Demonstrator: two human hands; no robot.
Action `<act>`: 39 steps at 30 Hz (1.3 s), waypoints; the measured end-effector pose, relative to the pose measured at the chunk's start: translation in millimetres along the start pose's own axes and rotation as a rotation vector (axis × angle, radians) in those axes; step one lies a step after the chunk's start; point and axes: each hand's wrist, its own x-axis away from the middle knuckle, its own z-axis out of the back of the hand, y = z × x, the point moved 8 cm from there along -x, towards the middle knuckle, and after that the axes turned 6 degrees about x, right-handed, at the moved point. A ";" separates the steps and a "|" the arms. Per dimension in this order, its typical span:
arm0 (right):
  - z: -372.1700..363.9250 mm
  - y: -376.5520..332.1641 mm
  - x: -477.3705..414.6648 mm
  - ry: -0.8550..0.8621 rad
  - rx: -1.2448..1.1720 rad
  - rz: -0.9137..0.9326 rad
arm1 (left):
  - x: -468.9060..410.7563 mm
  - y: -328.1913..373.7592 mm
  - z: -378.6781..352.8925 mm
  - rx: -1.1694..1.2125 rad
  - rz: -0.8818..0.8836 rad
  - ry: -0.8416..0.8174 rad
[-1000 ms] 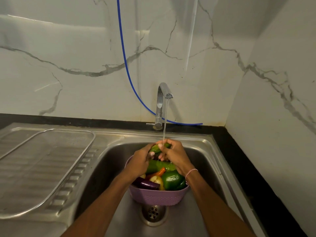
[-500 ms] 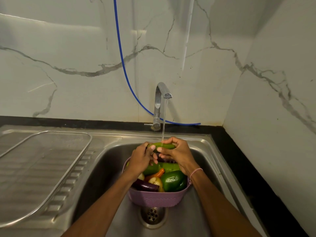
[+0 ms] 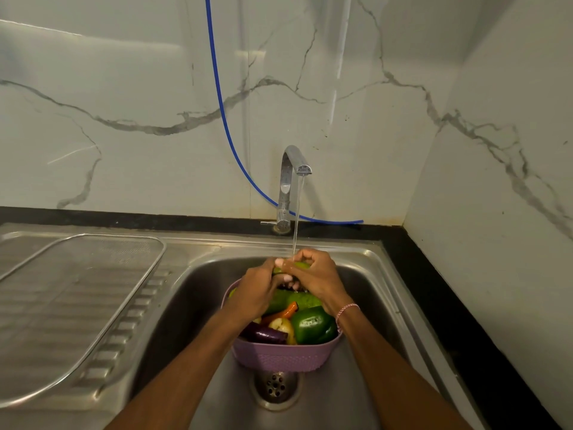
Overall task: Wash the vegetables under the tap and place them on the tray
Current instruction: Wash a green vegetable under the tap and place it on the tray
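Both hands hold a small green cucumber (image 3: pixel 300 265) under the running tap (image 3: pixel 291 175). My left hand (image 3: pixel 257 290) grips its left end and my right hand (image 3: pixel 313 277) curls round its right end, hiding most of it. Below them a purple basket (image 3: pixel 285 356) stands in the sink (image 3: pixel 198 293) with a green pepper (image 3: pixel 311 325), a larger cucumber (image 3: pixel 294 301), a carrot (image 3: pixel 283 313), a purple aubergine (image 3: pixel 266 333) and a potato (image 3: pixel 283 325). The wire mesh tray (image 3: pixel 77 305) lies on the draining board to the left, with nothing on it.
A blue hose (image 3: pixel 223 119) hangs down the marble wall behind the tap. The drain (image 3: pixel 275 387) shows in front of the basket. A black counter edge (image 3: pixel 449 305) borders the sink on the right, with a wall close beside it.
The hands have risen slightly with the cucumber under the water and shifted their grip round it. The basket has not moved.
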 end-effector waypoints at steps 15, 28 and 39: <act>8.8 3.3 2.0 -0.003 -0.144 -0.098 | -2.6 -15.6 -0.3 0.053 0.062 -0.047; 7.0 -4.9 1.6 -0.026 -0.142 -0.039 | 0.4 -24.2 -2.9 -0.003 0.001 -0.176; 7.1 -3.9 0.0 -0.159 -0.320 -0.063 | 0.4 -7.2 0.8 0.210 0.088 -0.086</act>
